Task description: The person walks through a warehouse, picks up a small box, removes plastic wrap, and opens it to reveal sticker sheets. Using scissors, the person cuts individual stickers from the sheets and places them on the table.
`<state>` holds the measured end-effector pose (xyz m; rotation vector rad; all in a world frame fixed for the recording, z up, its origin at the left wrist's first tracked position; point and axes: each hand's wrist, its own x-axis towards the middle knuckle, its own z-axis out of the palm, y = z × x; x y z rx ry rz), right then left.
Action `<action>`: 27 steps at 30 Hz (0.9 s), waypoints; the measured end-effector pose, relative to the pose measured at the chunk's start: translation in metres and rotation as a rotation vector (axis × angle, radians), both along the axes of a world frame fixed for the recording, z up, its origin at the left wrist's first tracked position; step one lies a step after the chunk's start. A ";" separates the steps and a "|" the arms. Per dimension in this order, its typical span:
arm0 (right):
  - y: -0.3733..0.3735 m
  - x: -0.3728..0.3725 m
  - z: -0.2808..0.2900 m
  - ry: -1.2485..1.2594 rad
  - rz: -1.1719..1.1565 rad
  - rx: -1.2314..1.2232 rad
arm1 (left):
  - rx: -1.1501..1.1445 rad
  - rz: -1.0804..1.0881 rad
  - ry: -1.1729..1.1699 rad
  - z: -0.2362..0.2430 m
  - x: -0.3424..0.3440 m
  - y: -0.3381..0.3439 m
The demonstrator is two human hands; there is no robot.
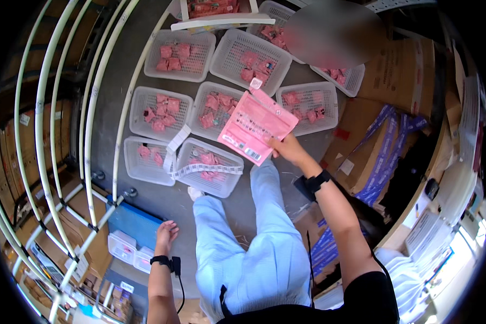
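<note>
Pink packets, white baskets, grey floor

The pink packet (256,127) carries white print; white mesh baskets (155,110) hold pink sachets (166,107); trousers (264,248) are pale blue, cartons (402,70) brown.

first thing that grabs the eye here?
The flat pink packet held up in the right hand, mid-frame. Below it, white mesh baskets of small pink packs spread in rows over the grey floor. The left hand hangs open and empty, lower left.

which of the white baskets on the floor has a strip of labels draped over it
The front basket nearest the person's feet: a white label strip lies across its rim. The other baskets hold only pink packets.
</note>
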<state>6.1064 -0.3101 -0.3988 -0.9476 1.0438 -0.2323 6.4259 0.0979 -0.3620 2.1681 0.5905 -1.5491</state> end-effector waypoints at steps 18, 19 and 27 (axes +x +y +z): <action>-0.332 0.130 0.037 0.328 0.261 -1.413 | -0.007 0.444 -0.047 0.072 -0.127 0.035; -0.343 0.145 0.029 0.370 0.256 -1.417 | -0.015 0.470 -0.050 0.071 -0.134 0.057; -0.352 0.130 0.006 0.526 0.387 -1.578 | 0.028 0.529 0.026 0.079 -0.163 0.075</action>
